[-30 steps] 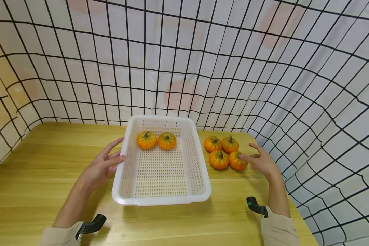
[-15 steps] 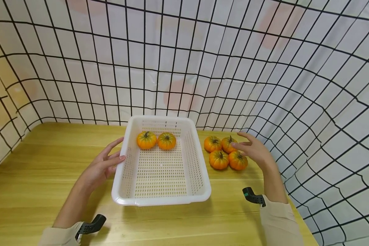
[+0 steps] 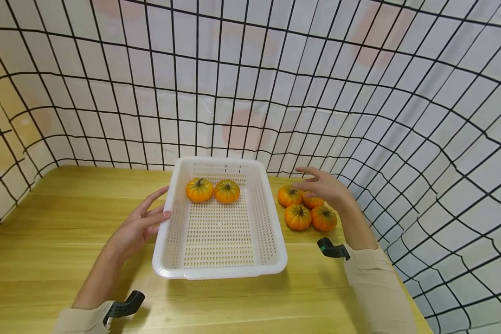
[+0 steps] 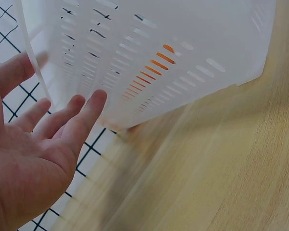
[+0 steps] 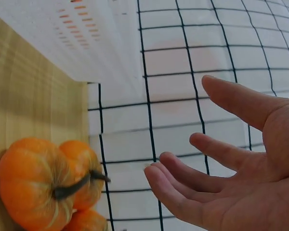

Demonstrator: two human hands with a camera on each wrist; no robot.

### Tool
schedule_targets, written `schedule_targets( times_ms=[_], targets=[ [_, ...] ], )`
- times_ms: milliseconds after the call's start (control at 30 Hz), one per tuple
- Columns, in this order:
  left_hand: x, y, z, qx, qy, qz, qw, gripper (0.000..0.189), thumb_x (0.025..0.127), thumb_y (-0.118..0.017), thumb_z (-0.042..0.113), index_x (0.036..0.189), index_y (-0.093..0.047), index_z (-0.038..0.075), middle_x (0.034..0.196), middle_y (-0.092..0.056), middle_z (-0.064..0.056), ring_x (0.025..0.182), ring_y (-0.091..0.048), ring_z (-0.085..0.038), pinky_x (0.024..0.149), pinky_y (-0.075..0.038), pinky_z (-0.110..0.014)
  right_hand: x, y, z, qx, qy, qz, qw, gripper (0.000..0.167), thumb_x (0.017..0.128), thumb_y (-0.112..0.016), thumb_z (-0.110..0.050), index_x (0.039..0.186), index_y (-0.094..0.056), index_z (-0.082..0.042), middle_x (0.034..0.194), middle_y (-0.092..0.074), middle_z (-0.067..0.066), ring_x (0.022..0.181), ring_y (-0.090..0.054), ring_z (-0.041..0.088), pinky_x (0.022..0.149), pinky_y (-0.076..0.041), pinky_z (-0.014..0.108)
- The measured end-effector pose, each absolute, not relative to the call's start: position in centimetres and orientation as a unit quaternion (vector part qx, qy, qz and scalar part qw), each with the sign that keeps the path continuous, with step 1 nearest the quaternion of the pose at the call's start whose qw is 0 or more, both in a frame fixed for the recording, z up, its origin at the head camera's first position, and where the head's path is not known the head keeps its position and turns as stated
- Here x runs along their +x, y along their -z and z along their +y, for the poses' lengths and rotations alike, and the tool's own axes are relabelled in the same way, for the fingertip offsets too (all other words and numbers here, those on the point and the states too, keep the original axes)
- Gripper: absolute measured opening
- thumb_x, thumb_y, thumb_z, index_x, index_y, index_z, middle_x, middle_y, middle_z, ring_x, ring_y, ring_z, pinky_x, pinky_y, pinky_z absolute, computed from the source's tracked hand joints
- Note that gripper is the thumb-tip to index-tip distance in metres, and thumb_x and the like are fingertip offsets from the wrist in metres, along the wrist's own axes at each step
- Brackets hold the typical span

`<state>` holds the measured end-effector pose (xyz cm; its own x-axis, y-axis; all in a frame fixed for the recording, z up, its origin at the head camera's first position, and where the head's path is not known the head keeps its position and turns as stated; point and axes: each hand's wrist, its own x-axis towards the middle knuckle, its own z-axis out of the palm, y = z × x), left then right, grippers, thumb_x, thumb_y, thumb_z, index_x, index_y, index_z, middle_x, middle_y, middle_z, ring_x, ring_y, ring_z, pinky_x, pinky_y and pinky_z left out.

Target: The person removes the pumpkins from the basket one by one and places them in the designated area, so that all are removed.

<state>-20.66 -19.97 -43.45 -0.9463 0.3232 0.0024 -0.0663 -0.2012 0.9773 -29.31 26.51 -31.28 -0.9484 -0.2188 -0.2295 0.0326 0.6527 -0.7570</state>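
Note:
A white perforated plastic basket (image 3: 219, 272) stands in the middle of the table. Two small orange pumpkins, a left one (image 3: 199, 190) and a right one (image 3: 227, 191), lie side by side at its far end. My left hand (image 3: 134, 228) holds the basket's left side, thumb over the rim and fingers against the outer wall (image 4: 149, 82). To the basket's right sits a cluster of several pumpkins (image 3: 298, 217). Over its far side my right hand (image 3: 324, 189) hovers with fingers spread, holding nothing; it partly hides one pumpkin (image 3: 313, 202). A stemmed pumpkin (image 5: 36, 185) shows below that hand in the right wrist view.
The wooden table (image 3: 67, 222) runs along a white cloth backdrop with a black grid (image 3: 242, 93). That backdrop rises behind the basket and curves round the right side. A black camera mount sits on each wrist.
My right hand has moved left and away from me, from the near right pumpkin to above the far ones. My left hand, the basket and the pumpkins have stayed put.

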Motion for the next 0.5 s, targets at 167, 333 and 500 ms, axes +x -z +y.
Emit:
schedule_targets(
  times_ms=[167,333,500],
  targets=[
    [-20.7,43.5,-20.0,0.107,-0.771,0.614,0.127,0.071,0.104,-0.056,0.012,0.162,-0.019,0.028,0.147,-0.056,0.0,0.113,-0.071,-0.025,0.09,-0.061,-0.042,-30.2,31.0,24.4,-0.055,0.414,0.895,0.155,0.075,0.091,-0.074,-0.044,0.156,-0.04,-0.026,0.151,-0.05,0.018,0.133,-0.055,0.04,0.112,-0.046,0.053],
    [-20.6,43.5,-20.0,0.108,-0.766,0.622,0.123,0.071,0.104,-0.056,0.013,0.162,-0.018,0.028,0.147,-0.055,0.001,0.113,-0.071,-0.025,0.089,-0.061,-0.042,-30.8,30.9,22.2,-0.061,0.416,0.894,0.152,0.077,0.087,-0.078,-0.046,0.154,-0.043,-0.029,0.15,-0.051,0.016,0.128,-0.058,0.039,0.11,-0.048,0.053],
    [-20.7,43.5,-20.1,0.113,-0.773,0.611,0.126,0.071,0.104,-0.055,0.01,0.162,-0.018,0.026,0.146,-0.056,-0.001,0.114,-0.071,-0.025,0.09,-0.061,-0.042,-31.1,30.7,19.9,-0.075,0.405,0.899,0.147,0.078,0.088,-0.079,-0.043,0.155,-0.041,-0.028,0.148,-0.053,0.017,0.127,-0.06,0.035,0.106,-0.053,0.049]
  ],
)
